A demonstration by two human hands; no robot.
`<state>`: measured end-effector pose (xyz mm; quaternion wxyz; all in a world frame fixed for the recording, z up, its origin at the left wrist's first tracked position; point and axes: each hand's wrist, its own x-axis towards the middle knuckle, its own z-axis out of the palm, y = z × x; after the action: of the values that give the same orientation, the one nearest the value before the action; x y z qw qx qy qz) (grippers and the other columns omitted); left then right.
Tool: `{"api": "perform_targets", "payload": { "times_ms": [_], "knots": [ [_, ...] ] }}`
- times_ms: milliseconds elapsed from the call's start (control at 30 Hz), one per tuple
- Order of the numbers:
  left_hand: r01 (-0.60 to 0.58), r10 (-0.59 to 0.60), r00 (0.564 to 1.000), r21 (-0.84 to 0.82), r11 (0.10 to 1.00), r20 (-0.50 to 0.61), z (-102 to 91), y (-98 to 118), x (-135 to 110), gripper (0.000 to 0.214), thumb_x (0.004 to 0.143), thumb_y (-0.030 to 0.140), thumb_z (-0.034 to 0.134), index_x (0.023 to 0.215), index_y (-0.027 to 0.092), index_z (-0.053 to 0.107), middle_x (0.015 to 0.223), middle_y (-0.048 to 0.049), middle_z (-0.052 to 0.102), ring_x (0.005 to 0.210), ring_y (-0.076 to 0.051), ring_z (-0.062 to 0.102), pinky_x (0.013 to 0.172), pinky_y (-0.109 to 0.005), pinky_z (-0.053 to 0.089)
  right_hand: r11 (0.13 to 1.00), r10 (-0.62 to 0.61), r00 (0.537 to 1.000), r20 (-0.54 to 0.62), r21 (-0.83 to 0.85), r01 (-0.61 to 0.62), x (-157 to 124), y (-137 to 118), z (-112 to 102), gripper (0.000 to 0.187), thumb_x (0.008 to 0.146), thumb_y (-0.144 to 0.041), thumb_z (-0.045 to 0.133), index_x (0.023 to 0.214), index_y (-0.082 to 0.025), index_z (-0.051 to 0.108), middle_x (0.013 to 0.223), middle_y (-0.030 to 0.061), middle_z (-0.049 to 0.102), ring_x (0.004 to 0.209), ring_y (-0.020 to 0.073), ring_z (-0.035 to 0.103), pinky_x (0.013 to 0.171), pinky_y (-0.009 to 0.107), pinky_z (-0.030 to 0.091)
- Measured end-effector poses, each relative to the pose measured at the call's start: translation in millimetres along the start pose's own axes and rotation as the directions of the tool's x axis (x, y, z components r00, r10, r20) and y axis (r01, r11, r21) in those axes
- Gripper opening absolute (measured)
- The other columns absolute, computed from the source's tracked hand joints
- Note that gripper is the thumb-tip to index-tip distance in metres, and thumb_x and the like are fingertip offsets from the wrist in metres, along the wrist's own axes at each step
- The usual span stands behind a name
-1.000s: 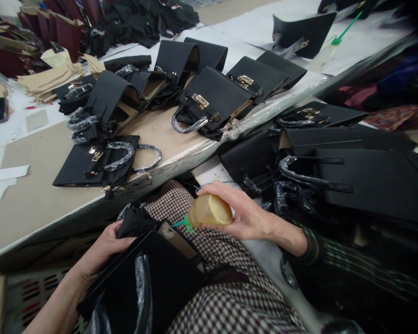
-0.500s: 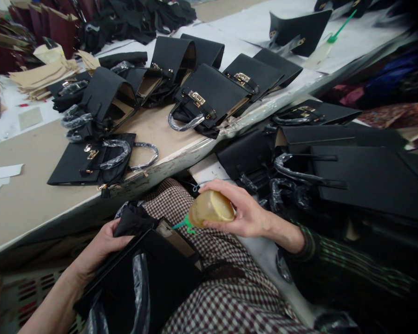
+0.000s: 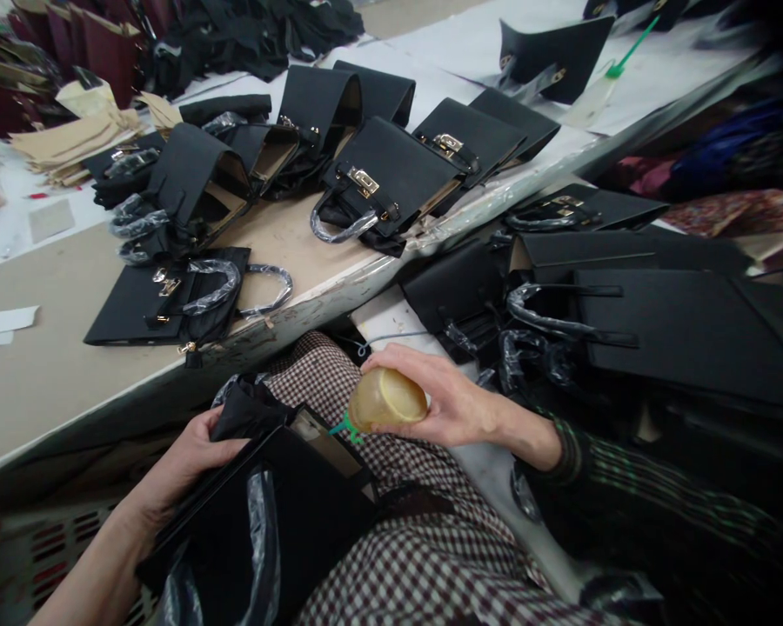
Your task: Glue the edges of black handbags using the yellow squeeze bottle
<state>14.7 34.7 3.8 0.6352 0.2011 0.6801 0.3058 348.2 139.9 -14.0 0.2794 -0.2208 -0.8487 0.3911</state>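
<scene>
Bag [image 3: 313, 513] at lower centre of frame rests on the lap [image 3: 404, 561], clamped by the left hand [image 3: 199, 452], seemingly to steady its tan strip [image 3: 332, 450], while the right hand [image 3: 447, 400] grips a bottle [image 3: 384, 400], tilted apparently to aim its nozzle [image 3: 339, 426] there.

Gap between bottle [image 3: 386, 402] and table [image 3: 39, 278] — bags [image 3: 404, 165] beyond.

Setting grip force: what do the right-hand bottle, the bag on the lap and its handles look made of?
Bottle: probably plastic; cloudy, yellowish, translucent.
Bag: leather or imitation, can't tell; smooth, fairly matte black panel.
Handles: clear plastic film wrap, crinkled with bright glints; dark core's material unclear.
</scene>
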Motion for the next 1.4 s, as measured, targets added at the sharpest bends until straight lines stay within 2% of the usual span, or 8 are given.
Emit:
{"api": "perform_targets", "payload": {
  "times_ms": [267, 533, 700, 967, 1133, 1300, 1400],
  "knots": [
    [-0.017, 0.016, 1.000, -0.007, 1.000, -0.022, 5.9, 1.1, -1.9, 0.050, 0.051, 0.032, 0.101, 0.090, 0.016, 0.075, 0.072, -0.0015, 0.080, 0.058, -0.020, 0.074, 0.056, -0.025, 0.062, 0.999, 0.037, 0.997, 0.069, 0.017, -0.038, -14.7, 1.7, 4.2, 0.051, 0.093, -0.050, 0.074, 0.128, -0.020, 0.055, 0.111, 0.0107, 0.068, 0.097, 0.0259, 0.066, 0.085, 0.039, 0.055],
    [-0.025, 0.026, 0.999, 0.015, 1.000, -0.047, 2.1, -4.5, -0.7, 0.059, 0.049, 0.036, 0.103, 0.094, 0.016, 0.070, 0.073, -0.0019, 0.079, 0.059, -0.021, 0.075, 0.055, -0.025, 0.062, 0.997, 0.077, 0.985, 0.157, 0.013, -0.080, -27.4, 9.5, 10.3, 0.055, 0.090, -0.056, 0.075, 0.127, -0.018, 0.056, 0.108, 0.0094, 0.068, 0.093, 0.0241, 0.065, 0.082, 0.036, 0.055],
    [0.003, -0.002, 0.999, 0.034, 0.999, -0.032, 1.4, -4.6, -0.8, 0.060, 0.046, 0.025, 0.102, 0.098, 0.015, 0.072, 0.073, -0.0020, 0.080, 0.059, -0.024, 0.076, 0.056, -0.029, 0.064, 0.990, 0.137, 0.975, 0.175, 0.012, -0.141, -30.7, 10.2, 10.3, 0.054, 0.088, -0.054, 0.078, 0.125, -0.019, 0.059, 0.110, 0.0091, 0.070, 0.094, 0.0243, 0.067, 0.084, 0.037, 0.056],
    [-0.026, 0.027, 0.999, 0.032, 0.999, -0.043, -1.6, -8.4, -4.3, 0.057, 0.050, 0.030, 0.102, 0.098, 0.015, 0.075, 0.074, -0.0012, 0.080, 0.060, -0.022, 0.076, 0.057, -0.026, 0.064, 0.980, 0.197, 0.980, -0.030, 0.014, -0.196, -35.1, 2.4, 8.0, 0.052, 0.088, -0.050, 0.079, 0.124, -0.019, 0.058, 0.111, 0.0108, 0.070, 0.097, 0.0266, 0.069, 0.085, 0.040, 0.056],
    [-0.026, 0.027, 0.999, 0.020, 0.999, -0.040, -4.1, -10.9, -7.1, 0.057, 0.050, 0.032, 0.102, 0.098, 0.016, 0.073, 0.076, -0.0015, 0.081, 0.059, -0.021, 0.076, 0.057, -0.026, 0.064, 0.991, 0.131, 0.989, -0.070, 0.003, -0.131, -39.7, -0.3, 10.9, 0.055, 0.090, -0.051, 0.078, 0.128, -0.019, 0.054, 0.113, 0.0125, 0.070, 0.099, 0.0273, 0.069, 0.087, 0.041, 0.056],
    [-0.019, 0.020, 0.998, 0.021, 1.000, -0.054, -4.1, -11.6, -10.2, 0.059, 0.050, 0.027, 0.102, 0.099, 0.015, 0.072, 0.077, -0.0024, 0.082, 0.061, -0.024, 0.077, 0.059, -0.028, 0.065, 0.995, 0.096, 0.980, -0.172, -0.009, -0.099, -40.0, -2.4, 8.4, 0.053, 0.088, -0.051, 0.078, 0.124, -0.020, 0.055, 0.106, 0.0100, 0.070, 0.091, 0.0259, 0.069, 0.079, 0.039, 0.056],
    [-0.008, 0.009, 0.998, 0.020, 1.000, -0.063, -3.3, -11.6, -11.2, 0.059, 0.049, 0.026, 0.101, 0.100, 0.016, 0.071, 0.079, -0.0018, 0.082, 0.061, -0.024, 0.077, 0.059, -0.029, 0.065, 0.996, 0.086, 0.984, -0.156, -0.017, -0.090, -40.0, -2.6, 9.8, 0.052, 0.089, -0.050, 0.078, 0.124, -0.019, 0.055, 0.107, 0.0106, 0.070, 0.092, 0.0261, 0.068, 0.080, 0.039, 0.056]
  ]
}}
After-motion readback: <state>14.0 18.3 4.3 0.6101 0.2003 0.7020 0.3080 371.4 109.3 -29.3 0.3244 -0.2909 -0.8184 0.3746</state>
